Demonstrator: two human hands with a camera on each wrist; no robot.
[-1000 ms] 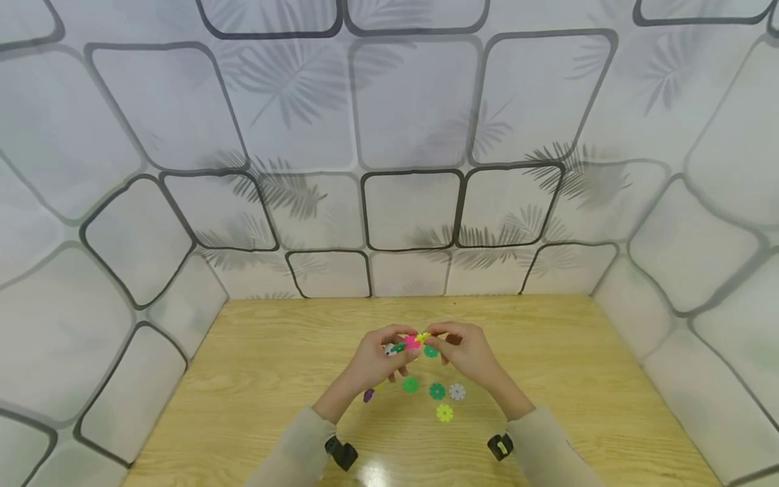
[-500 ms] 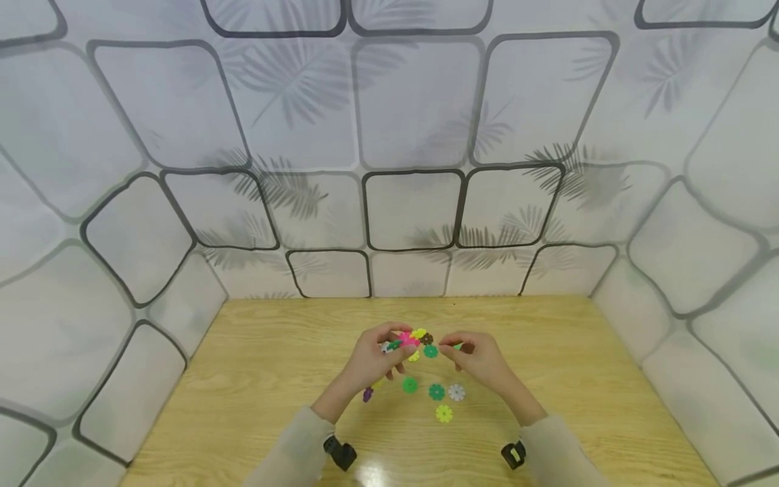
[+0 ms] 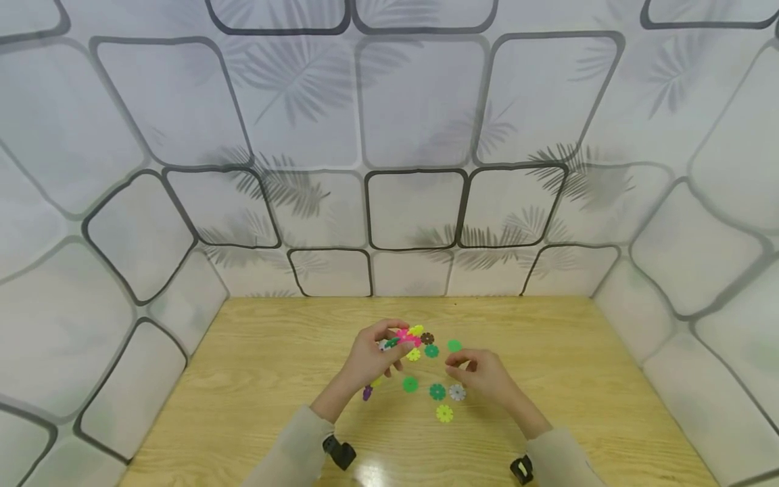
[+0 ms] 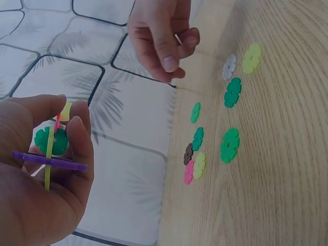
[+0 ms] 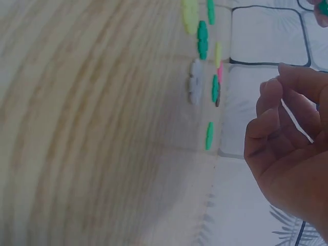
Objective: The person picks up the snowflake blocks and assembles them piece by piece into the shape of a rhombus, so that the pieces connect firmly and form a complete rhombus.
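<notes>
My left hand (image 3: 366, 355) grips a joined cluster of plastic snowflake discs above the table. In the left wrist view the cluster shows a purple disc (image 4: 72, 164) slotted across a thin yellow disc (image 4: 49, 174), with a green disc (image 4: 43, 139) behind. Another yellow disc (image 3: 416, 330) sticks out past the fingertips in the head view, beside a bright pink one (image 3: 402, 335). The palm and fingers hide part of the cluster. My right hand (image 3: 487, 374) hovers to the right of it, fingers loosely bent with nothing between them, near a white disc (image 3: 457, 392) on the table.
Loose discs lie on the wooden table (image 3: 274, 379): a yellow disc (image 3: 444, 413) nearest me, two greens (image 3: 410, 384) (image 3: 437, 391), and farther back a brown disc (image 3: 427, 338) and a light green disc (image 3: 454, 345). Patterned wall panels (image 3: 414, 210) enclose the back and sides.
My right hand has let go of the yellow disc at the cluster's end and moved right and nearer to me. The left hand stays nearly in place with the cluster.
</notes>
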